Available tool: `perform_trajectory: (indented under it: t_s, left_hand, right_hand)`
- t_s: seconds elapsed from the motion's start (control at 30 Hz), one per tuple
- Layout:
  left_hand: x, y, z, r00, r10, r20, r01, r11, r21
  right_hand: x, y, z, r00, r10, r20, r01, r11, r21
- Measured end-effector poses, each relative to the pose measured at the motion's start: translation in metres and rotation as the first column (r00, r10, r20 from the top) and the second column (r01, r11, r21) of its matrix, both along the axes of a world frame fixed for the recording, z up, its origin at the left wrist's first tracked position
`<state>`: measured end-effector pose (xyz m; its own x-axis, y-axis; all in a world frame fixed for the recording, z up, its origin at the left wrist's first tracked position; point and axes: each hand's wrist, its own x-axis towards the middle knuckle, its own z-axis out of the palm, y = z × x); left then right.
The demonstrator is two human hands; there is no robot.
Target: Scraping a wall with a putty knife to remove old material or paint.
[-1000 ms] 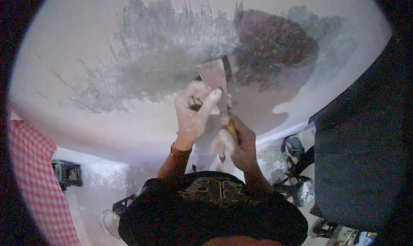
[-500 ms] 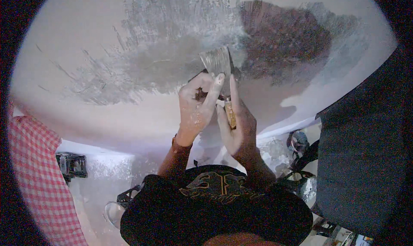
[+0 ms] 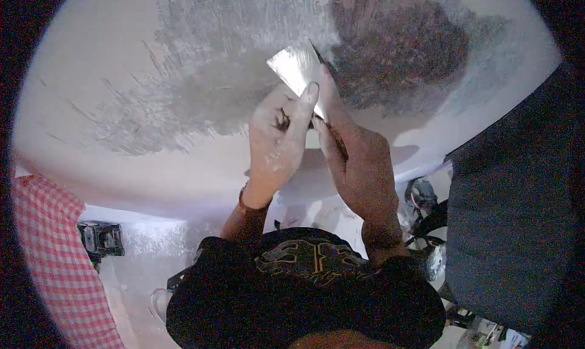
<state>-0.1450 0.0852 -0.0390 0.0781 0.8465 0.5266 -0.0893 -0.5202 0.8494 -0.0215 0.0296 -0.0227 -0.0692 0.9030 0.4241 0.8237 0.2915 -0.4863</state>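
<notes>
Both hands meet around a putty knife [image 3: 297, 65] with a wide metal blade that shines brightly. My left hand [image 3: 268, 138] is closed with its thumb pressed against the lower part of the blade. A small dark shape shows inside its curled fingers, too hidden to name. My right hand [image 3: 362, 154] wraps the knife's lower end, its forefinger lying along the blade's right edge. The handle is hidden in the right palm. Behind the knife spreads a large pale curved surface [image 3: 201, 181] with grey streaked filler [image 3: 225, 56] and a darker brown patch [image 3: 396, 50].
Red-and-white checked cloth [image 3: 55, 245] hangs at the left, beside a small dark boxy device [image 3: 103, 238]. A dark cloth sheet [image 3: 512, 227] hangs at the right. Cluttered items [image 3: 423, 196] stand low on the right, near my elbow.
The knife has moved slightly up and left and its blade has turned, now bright instead of dull grey. My right hand has rolled over, covering the wooden handle that showed before.
</notes>
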Motion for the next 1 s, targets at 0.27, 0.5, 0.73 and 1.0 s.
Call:
perform_trajectory:
  t_s: [0.27, 0.5, 0.73, 1.0]
  left_hand:
    - [0.023, 0.009, -0.008, 0.997, 0.074, 0.005, -0.074, 0.979, 0.191]
    - [0.02, 0.031, -0.016, 0.97, -0.026, -0.243, 0.084, 0.969, 0.234]
    - [0.029, 0.023, -0.009, 0.992, -0.099, -0.082, 0.09, 0.991, -0.102]
    - [0.025, 0.025, -0.008, 0.976, -0.095, -0.194, 0.034, 0.955, -0.294]
  right_hand:
    - [0.01, 0.002, 0.016, 0.975, 0.127, -0.183, -0.127, 0.992, 0.009]
    - [0.005, -0.006, 0.017, 0.96, 0.096, -0.264, -0.078, 0.994, 0.079]
    - [0.01, -0.002, 0.01, 0.991, 0.119, -0.056, -0.1, 0.957, 0.273]
    - [0.009, -0.001, 0.002, 0.985, 0.068, -0.156, -0.059, 0.996, 0.059]
